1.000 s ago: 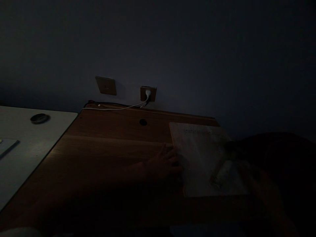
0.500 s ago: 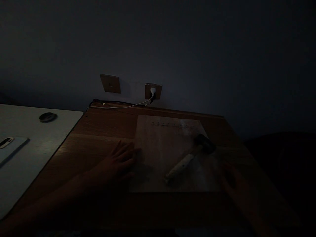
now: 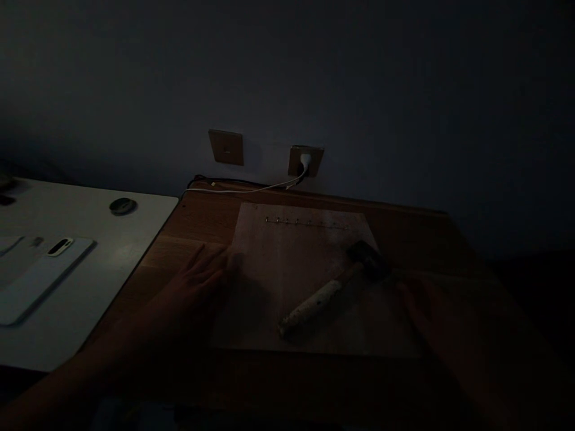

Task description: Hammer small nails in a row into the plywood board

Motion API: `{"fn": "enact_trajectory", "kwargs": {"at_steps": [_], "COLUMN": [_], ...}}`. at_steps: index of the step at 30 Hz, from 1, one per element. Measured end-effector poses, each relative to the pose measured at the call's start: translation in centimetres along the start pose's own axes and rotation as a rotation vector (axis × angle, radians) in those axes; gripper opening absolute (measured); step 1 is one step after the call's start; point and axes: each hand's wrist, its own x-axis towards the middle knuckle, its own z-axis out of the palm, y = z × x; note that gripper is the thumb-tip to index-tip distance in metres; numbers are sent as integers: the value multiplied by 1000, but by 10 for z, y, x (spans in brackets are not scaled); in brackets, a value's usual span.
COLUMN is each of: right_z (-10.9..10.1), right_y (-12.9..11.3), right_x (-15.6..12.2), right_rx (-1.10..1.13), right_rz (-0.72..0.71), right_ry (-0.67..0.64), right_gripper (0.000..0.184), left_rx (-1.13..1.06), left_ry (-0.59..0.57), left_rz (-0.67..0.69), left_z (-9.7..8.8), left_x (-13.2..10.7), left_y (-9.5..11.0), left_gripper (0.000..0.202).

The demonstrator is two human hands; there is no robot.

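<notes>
The scene is very dark. A pale wooden board (image 3: 291, 263) lies flat on a brown wooden desk (image 3: 188, 215), with a row of small nails near its far edge. A hammer (image 3: 330, 287) with a dark head and a light handle lies diagonally on the board. My left hand (image 3: 197, 284) rests flat, fingers stretched out, against the board's left edge. My right hand (image 3: 424, 305) lies at the board's right edge, just right of the hammer head; its fingers are lost in shadow.
A white table (image 3: 90, 281) adjoins the desk on the left and carries a white phone (image 3: 40, 272) and a small round dark object (image 3: 123, 206). On the wall behind are a switch plate (image 3: 226, 147) and a socket (image 3: 305, 160) with a white cable.
The board with the hammer on it has slid from the desk's right side leftward to the middle. Both hands went with it, and the view has shifted.
</notes>
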Motion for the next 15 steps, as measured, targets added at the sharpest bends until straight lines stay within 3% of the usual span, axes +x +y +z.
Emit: {"fn": "enact_trajectory", "kwargs": {"at_steps": [5,9,12,15], "right_z": [7,7,-3,-14], "right_y": [-26,-43,-64,-91], "right_x": [13,44,79,113], "right_rx": [49,104,165,89], "right_rz": [-44,-134,-235,-311], "right_ry": [18,97,28,-77], "right_gripper": [53,48,44,36], "left_rx": [32,54,60,33], "left_ry": [67,101,-15,-184], "left_rz": [65,40,22,-26], "left_z": [1,-10,-28,-42], "left_x": [33,81,128,174], "left_y": [-9,-20,-27,-35], "left_gripper": [32,27,27,30]}}
